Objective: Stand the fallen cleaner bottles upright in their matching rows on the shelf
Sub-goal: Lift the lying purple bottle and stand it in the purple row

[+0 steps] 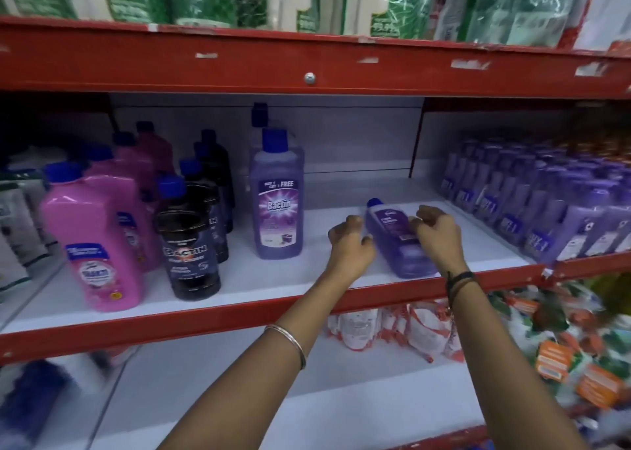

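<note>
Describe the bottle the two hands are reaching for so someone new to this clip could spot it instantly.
Look at the white middle shelf between the red rails. Near its front edge, right of centre, a purple bottle sits between the left hand and the right hand. Unlike every other bottle there, it lies flat, blue cap pointing to the back.

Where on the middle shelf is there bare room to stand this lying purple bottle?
Bare white shelf lies between the upright purple Bactin bottle and the fallen purple bottle. The far-right purple bottle rows and the left pink and black rows are crowded.
</note>
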Action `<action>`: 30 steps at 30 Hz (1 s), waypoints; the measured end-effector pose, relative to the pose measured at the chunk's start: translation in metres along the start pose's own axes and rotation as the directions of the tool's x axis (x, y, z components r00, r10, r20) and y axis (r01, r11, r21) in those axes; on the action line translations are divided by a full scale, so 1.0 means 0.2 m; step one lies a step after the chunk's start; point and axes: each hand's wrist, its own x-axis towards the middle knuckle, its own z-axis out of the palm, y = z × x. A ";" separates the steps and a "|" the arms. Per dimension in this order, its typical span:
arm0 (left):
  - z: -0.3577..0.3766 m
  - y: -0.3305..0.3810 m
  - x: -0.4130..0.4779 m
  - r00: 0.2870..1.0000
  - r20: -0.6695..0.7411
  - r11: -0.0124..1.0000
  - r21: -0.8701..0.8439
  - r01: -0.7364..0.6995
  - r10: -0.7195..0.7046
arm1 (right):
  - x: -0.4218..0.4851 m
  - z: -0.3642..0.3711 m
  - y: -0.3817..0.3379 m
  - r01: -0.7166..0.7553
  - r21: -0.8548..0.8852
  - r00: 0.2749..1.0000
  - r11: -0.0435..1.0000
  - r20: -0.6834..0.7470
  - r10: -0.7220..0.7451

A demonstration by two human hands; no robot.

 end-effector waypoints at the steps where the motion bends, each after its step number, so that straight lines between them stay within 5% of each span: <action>1: 0.04 0.02 0.03 0.996 0.043 0.997 0.003 0.079 -0.079 | 0.05 -0.02 0.04 -0.039 -0.046 0.999 0.998 0.029 0.040; 5: 0.16 0.07 0.11 0.934 0.164 0.945 -0.019 0.325 -0.318 | 0.18 -0.03 0.17 -0.195 -0.180 0.964 0.964 0.143 0.222; 13: 0.24 0.05 0.11 0.914 0.150 0.867 -0.290 0.405 -0.376 | 0.21 0.00 0.30 -0.246 0.080 0.943 0.966 0.249 0.220; 20: 0.17 0.07 0.01 0.976 -0.048 0.897 -0.407 0.173 -0.210 | 0.03 -0.06 0.13 -0.152 0.446 0.963 0.882 0.267 0.031; 30: -0.21 0.03 -0.20 0.959 -0.280 0.937 -0.344 -0.066 -0.035 | -0.27 0.13 -0.17 0.032 0.518 0.959 0.855 0.225 -0.173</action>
